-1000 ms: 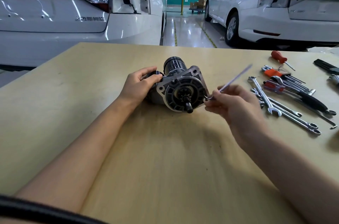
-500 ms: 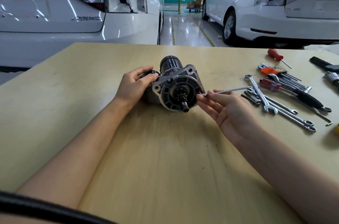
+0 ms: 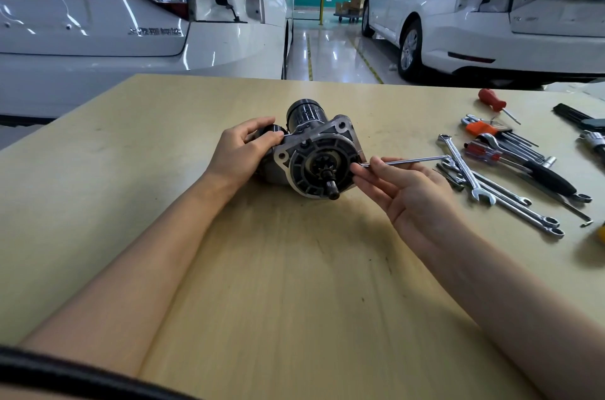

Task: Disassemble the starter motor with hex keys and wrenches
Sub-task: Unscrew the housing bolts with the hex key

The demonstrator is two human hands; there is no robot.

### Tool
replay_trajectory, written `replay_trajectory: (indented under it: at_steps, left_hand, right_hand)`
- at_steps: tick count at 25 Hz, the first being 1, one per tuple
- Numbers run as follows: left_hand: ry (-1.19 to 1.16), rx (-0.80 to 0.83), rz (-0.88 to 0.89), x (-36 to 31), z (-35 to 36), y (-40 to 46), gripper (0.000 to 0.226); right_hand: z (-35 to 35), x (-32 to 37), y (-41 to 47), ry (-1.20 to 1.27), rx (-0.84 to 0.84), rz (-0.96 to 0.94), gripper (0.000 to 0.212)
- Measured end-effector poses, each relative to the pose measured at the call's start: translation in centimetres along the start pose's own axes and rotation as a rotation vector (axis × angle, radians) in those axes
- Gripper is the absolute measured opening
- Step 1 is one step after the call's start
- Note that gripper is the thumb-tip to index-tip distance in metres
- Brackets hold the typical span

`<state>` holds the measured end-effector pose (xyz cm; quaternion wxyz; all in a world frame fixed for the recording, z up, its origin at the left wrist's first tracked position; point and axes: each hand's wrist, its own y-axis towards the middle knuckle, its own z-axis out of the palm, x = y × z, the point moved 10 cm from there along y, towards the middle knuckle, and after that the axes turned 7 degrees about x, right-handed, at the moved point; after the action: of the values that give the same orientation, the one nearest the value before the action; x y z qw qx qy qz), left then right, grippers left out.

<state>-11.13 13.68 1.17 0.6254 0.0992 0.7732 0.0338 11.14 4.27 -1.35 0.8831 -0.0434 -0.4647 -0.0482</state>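
Since a second ago the hex key [image 3: 409, 161] has swung down from its raised tilt and now lies nearly level, its long arm pointing at the wrenches [image 3: 510, 200]. On the pale, scuffed wooden table [image 3: 294, 285] I see the starter motor [image 3: 319, 157] lying on its side, ribbed black face and small toothed gear toward me. My left hand [image 3: 244, 151] clasps its rear housing; my right hand [image 3: 406, 190] pinches the thin steel key in loose fingertips. I judge a face bolt is being loosened; next comes resetting the key for another turn.
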Motion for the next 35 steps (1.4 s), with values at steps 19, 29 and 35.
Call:
replay_trajectory:
  at_steps: [19, 29, 35]
  left_hand:
    - [-0.044, 0.009, -0.021, 0.0, 0.1, -0.1, 0.039]
    - [0.002, 0.025, -0.013, -0.6, 0.2, -0.2, 0.039]
    - [0.014, 0.058, -0.02, -0.5, 0.2, -0.1, 0.04]
  right_hand:
    - [9.2, 3.2, -4.6, -1.742, 0.201, -1.039, 0.064]
    - [-0.2, 2.3, 0.0, -0.293, -0.05, -0.119, 0.015]
    - [0.1, -0.5, -0.4, 0.044, -0.047, 0.092, 0.018]
